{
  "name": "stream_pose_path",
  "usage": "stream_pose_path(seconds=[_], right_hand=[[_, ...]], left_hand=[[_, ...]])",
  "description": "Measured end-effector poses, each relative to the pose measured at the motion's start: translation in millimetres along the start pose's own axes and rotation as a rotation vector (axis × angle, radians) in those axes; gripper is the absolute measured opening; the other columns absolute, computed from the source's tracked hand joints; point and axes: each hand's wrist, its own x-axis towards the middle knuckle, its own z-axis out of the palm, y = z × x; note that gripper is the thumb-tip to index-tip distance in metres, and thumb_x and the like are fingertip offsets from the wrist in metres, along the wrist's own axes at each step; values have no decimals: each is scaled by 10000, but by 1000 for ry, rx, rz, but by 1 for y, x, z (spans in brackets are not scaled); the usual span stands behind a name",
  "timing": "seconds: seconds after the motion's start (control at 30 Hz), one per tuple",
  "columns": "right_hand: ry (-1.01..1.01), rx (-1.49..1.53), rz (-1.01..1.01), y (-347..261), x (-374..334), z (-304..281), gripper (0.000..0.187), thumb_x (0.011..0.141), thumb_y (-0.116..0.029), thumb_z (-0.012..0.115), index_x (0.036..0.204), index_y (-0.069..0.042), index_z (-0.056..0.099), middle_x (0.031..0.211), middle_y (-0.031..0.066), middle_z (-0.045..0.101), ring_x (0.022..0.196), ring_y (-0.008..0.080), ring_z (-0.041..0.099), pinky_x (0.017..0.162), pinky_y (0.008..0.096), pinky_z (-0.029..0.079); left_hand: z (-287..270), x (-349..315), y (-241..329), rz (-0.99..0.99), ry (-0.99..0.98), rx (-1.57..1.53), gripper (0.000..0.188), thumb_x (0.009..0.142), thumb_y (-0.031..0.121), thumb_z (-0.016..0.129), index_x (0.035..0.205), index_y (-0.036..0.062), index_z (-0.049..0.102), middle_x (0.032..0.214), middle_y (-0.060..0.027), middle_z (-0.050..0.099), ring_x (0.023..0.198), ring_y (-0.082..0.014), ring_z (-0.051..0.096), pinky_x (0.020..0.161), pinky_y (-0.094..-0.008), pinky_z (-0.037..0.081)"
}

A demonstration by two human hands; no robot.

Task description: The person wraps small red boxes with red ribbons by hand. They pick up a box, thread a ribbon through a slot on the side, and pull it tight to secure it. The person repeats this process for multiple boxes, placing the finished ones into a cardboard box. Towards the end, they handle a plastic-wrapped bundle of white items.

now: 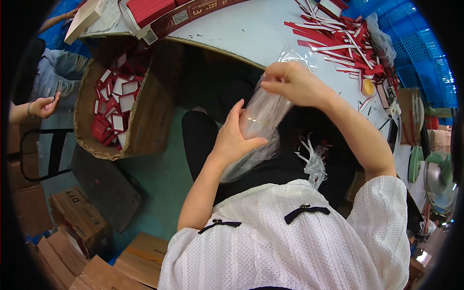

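A bundle of clear plastic bags [265, 116] lies tilted above my lap, with a thin yellowish band around its middle. My left hand [233, 137] supports it from the left, thumb stretched across the front and fingers partly hidden behind. At the upper end, my right hand [295, 83] has its fingers bent and pinched at the plastic; how many layers they grip is hard to see. Loose clear film spreads past the bundle's top and lower ends. A tuft of white strips [315, 162] hangs beside my right thigh.
Red and white ribbon strips [345, 46] are heaped on the white table [232, 36]. A large carton [154, 104] of small red and white boxes stands left, near another person's hand [44, 106]. Brown cartons [79, 220] sit lower left; a fan [439, 176] is far right.
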Motion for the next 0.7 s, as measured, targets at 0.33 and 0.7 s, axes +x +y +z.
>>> stream_pose_path(seconds=[0.33, 0.7], right_hand=[[175, 929, 89, 54, -4, -33, 164, 831, -160, 489, 762, -12, 503, 860, 115, 607, 724, 165, 602, 631, 267, 498], [550, -130, -98, 45, 9, -92, 254, 840, -180, 491, 680, -2, 406, 546, 31, 451, 443, 91, 498, 404, 230, 401]], left_hand=[[3, -9, -22, -27, -310, -288, 989, 472, 224, 774, 1267, 20, 222, 1187, -210, 426, 1117, -285, 422, 930, -309, 312], [33, -49, -20, -196, -156, -433, 781, 613, 129, 686, 1254, 27, 253, 1080, -197, 513, 969, -249, 545, 817, -306, 418]])
